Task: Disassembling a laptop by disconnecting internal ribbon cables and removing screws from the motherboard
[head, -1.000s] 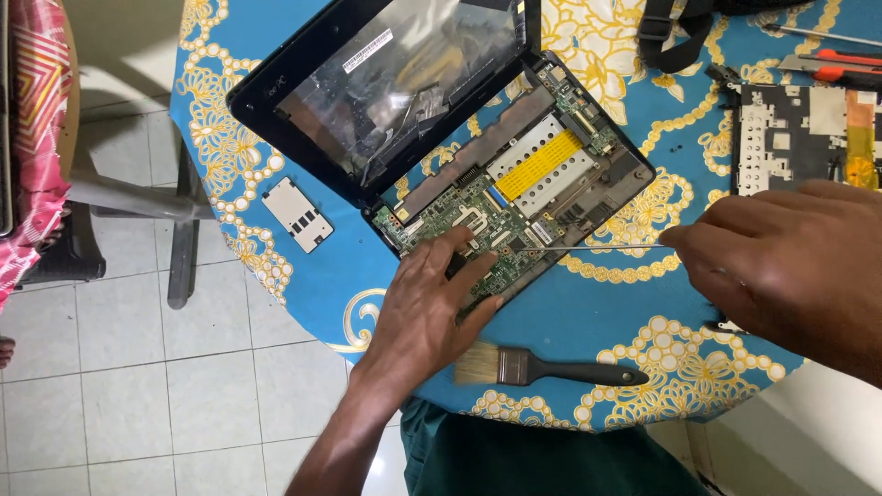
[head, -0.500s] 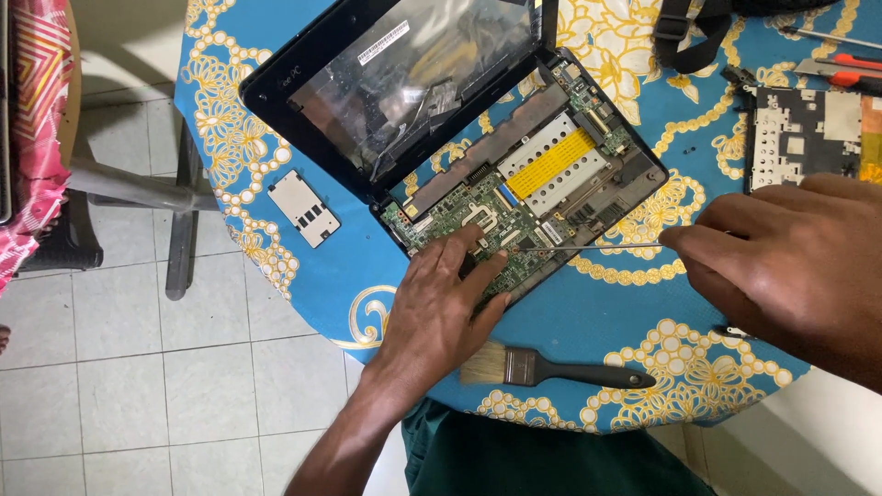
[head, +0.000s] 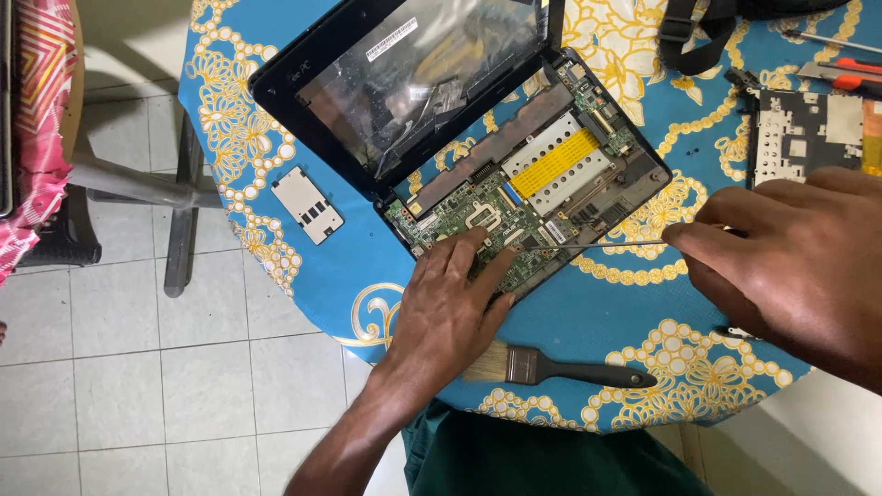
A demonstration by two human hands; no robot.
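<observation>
A small black laptop (head: 441, 64) lies open on the blue and yellow patterned tablecloth (head: 597, 312), its keyboard cover off and the green circuit board (head: 514, 230) bare. My left hand (head: 455, 308) rests flat on the board's near corner, fingers spread on the components. My right hand (head: 790, 266) pinches a thin metal screwdriver (head: 597, 244) whose tip reaches the board just right of my left fingers. A yellow strip (head: 556, 165) covers part of the laptop's inside.
A black-handled paintbrush (head: 560, 367) lies near the table's front edge. A small grey cover plate (head: 308, 204) sits at the left. Another dismantled panel (head: 808, 133), orange-handled tools (head: 841, 75) and a black strap (head: 689, 41) are at the back right. Tiled floor (head: 138, 367) lies below left.
The view has shifted slightly, so the laptop sits a little lower and to the right in frame. Both hands keep their places on the board and the screwdriver.
</observation>
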